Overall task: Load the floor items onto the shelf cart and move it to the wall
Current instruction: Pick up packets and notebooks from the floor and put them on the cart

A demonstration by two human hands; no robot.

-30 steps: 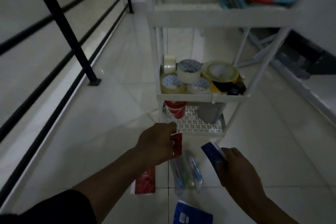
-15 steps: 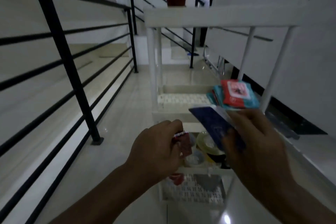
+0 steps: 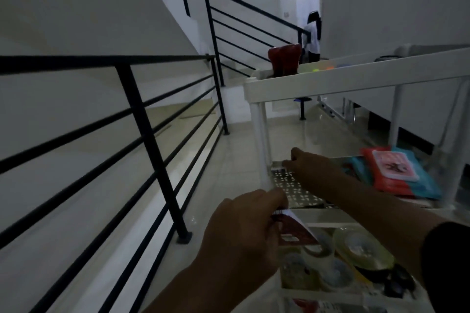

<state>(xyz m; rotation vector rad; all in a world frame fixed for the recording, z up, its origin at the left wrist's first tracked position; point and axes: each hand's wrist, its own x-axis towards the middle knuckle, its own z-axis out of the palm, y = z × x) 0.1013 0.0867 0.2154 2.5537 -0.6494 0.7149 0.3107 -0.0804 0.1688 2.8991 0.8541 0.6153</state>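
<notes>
The white shelf cart (image 3: 330, 80) stands right in front of me. My right hand (image 3: 311, 169) reaches over its perforated middle shelf (image 3: 292, 192), fingers pinched on a flat packet (image 3: 278, 164) at the shelf's back left corner; only the packet's pale edge shows. My left hand (image 3: 244, 234) is lower and nearer, closed on a red packet (image 3: 296, 235) held above the tier of tape rolls (image 3: 356, 249). Red and teal wipe packs (image 3: 393, 173) lie on the right of the middle shelf. A red object (image 3: 284, 61) stands on the top tier.
A black stair railing (image 3: 152, 140) runs along the left, its post foot (image 3: 184, 237) close to the cart. A white wall (image 3: 407, 7) rises on the right behind the cart. A person (image 3: 312, 38) stands far down the tiled corridor.
I have risen from the floor items to the cart's shelves. My right hand went forward with its packet from mid-air to the middle shelf's back left. My left hand keeps the red packet.
</notes>
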